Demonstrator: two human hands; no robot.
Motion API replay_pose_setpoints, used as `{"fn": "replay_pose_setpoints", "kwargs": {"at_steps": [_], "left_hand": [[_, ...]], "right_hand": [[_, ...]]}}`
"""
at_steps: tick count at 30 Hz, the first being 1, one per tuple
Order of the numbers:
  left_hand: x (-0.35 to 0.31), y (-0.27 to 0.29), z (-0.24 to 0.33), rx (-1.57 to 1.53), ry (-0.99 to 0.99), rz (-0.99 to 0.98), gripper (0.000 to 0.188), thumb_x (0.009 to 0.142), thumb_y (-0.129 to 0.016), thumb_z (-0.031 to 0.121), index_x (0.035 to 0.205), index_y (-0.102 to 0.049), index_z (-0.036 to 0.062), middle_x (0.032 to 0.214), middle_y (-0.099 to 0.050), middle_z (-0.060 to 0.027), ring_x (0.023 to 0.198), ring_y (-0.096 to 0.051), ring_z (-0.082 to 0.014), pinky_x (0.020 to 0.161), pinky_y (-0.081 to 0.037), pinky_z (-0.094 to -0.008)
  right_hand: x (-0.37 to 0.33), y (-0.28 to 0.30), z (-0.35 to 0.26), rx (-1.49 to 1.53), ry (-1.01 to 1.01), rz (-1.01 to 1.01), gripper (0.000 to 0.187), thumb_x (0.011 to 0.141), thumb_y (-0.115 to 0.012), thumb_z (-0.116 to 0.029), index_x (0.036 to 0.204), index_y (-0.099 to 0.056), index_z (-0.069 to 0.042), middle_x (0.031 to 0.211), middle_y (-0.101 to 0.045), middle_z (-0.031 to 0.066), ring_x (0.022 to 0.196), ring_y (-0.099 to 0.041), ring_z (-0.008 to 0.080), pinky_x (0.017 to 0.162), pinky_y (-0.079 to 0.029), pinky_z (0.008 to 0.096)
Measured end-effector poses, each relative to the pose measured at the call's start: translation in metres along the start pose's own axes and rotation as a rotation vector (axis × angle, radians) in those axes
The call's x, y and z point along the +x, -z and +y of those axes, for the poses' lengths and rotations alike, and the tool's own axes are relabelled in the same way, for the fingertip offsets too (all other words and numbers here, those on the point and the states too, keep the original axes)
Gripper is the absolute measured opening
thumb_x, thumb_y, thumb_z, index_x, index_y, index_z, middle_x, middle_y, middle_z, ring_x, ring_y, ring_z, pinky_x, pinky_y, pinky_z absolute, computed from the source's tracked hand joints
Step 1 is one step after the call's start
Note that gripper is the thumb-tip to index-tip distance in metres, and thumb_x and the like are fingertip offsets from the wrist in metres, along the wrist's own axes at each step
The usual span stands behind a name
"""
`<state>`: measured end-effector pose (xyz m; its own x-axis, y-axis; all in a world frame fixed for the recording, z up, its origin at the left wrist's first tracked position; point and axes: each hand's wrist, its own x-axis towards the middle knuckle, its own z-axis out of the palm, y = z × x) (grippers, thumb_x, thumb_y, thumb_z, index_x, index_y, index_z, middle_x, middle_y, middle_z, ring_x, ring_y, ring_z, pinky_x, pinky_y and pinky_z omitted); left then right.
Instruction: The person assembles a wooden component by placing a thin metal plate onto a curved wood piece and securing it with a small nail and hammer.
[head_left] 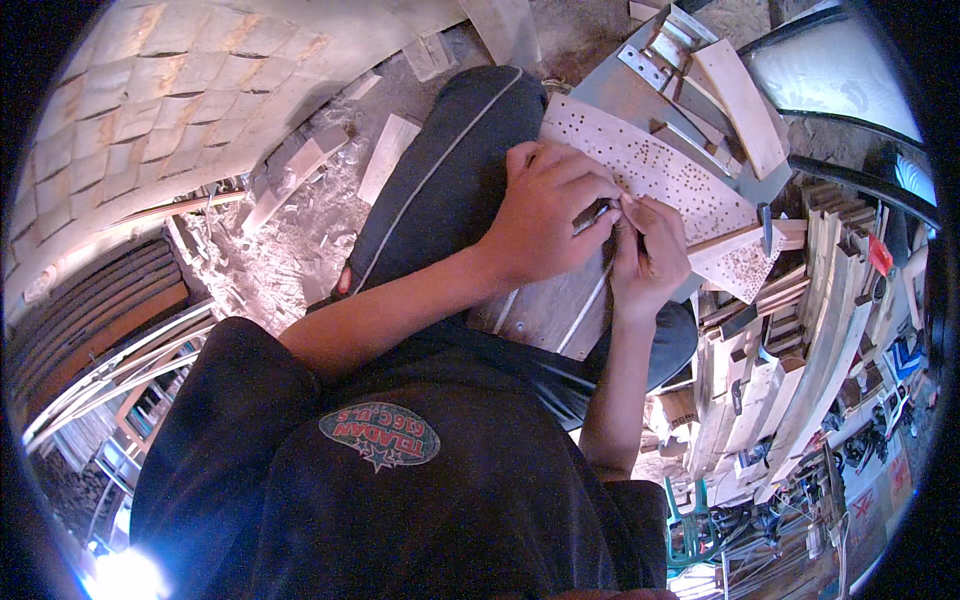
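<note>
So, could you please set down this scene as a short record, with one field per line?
Left hand: fingers bent around a small dark piece, too hidden to identify
Right hand: fingertips close to the left hand's; whether it also grips the piece is unclear
Between the legs: brown panel of wooden planks
Just beyond the right hand: wooden board dotted with small holes
Upper right: pale wooden plank
Right side: long timber lengths
Upper left: woven-patterned wall
</note>
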<state>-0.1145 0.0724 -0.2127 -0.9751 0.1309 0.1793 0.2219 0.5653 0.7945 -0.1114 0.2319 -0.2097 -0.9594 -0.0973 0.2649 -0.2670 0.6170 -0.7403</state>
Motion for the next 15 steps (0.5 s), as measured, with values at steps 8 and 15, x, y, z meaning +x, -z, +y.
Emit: {"fn": "replay_pose_setpoints", "kwargs": {"at_steps": [8,15], "left_hand": [[0.005,0.001,0.001,-0.002,0.032,-0.020,0.014,0.080,-0.076,0.023,0.091,-0.074,0.0157,0.096,-0.070,0.0007,0.101,-0.062,-0.0205,0.096,-0.034,-0.0402],[0.009,-0.001,-0.005,-0.016,0.007,-0.043,0.007,0.083,-0.071,0.024,0.086,-0.074,0.0178,0.091,-0.070,0.0019,0.091,-0.061,-0.0192,0.088,-0.033,-0.0404]], "right_hand": [[-0.013,-0.006,0.010,0.155,-0.264,0.043,0.023,0.079,-0.078,0.000,0.099,-0.066,0.000,0.094,-0.068,0.0152,0.085,-0.069,0.0289,0.077,-0.056,0.0362],[-0.015,-0.005,0.014,0.134,-0.227,0.033,0.024,0.081,-0.078,-0.001,0.101,-0.063,-0.001,0.094,-0.068,0.0149,0.083,-0.070,0.0276,0.075,-0.056,0.0351]]}}
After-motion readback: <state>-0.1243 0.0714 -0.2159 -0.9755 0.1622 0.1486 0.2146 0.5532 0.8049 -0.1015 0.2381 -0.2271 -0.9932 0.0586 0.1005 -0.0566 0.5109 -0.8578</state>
